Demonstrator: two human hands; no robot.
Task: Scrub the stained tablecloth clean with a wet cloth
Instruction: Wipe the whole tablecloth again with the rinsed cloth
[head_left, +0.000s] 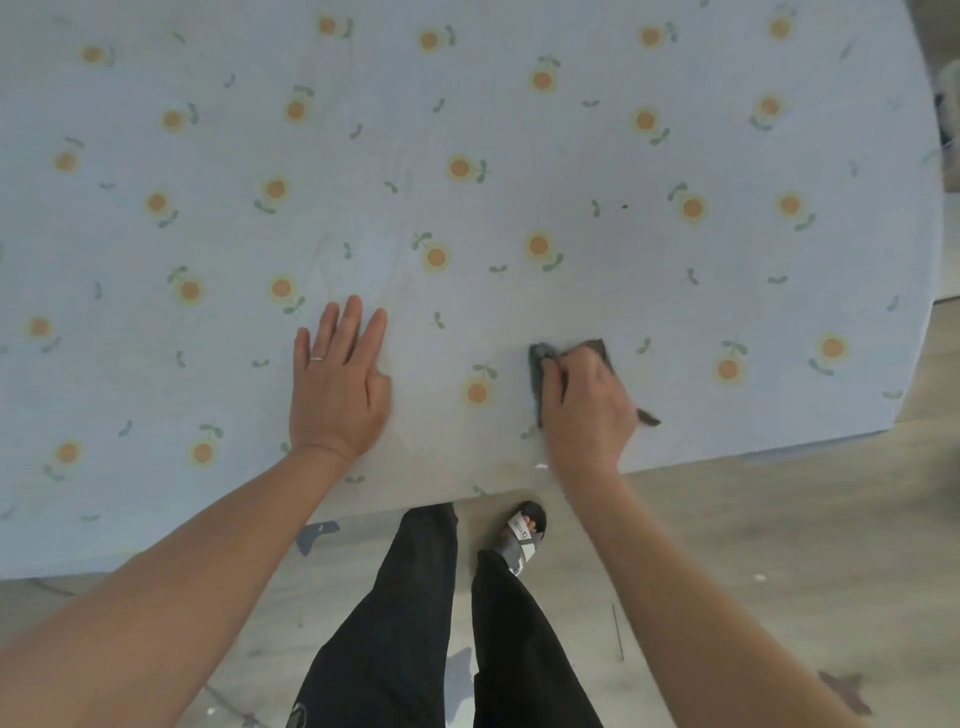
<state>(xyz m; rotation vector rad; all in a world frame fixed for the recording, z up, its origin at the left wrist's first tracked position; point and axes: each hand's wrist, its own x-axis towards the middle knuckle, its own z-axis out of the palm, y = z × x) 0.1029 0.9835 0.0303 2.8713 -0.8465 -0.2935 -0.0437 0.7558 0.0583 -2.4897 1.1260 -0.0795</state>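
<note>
A pale blue tablecloth (467, 130) printed with orange flowers covers the table and fills most of the view. My left hand (337, 384) lies flat on it near the front edge, fingers spread, a ring on one finger. To its right, my right hand (587, 405) presses a dark grey cloth (540, 364) onto the fabric, and the cloth's corners stick out past my fingers. A faint brownish stain (498, 462) shows near the front edge between my hands. A small dark spot (624, 207) sits farther back on the right.
The table's front edge (363, 506) runs just in front of my legs and my sandalled foot (524, 530). Grey wooden floor (727, 545) lies below and to the right, with small bits of debris. The cloth's right corner hangs at the far right.
</note>
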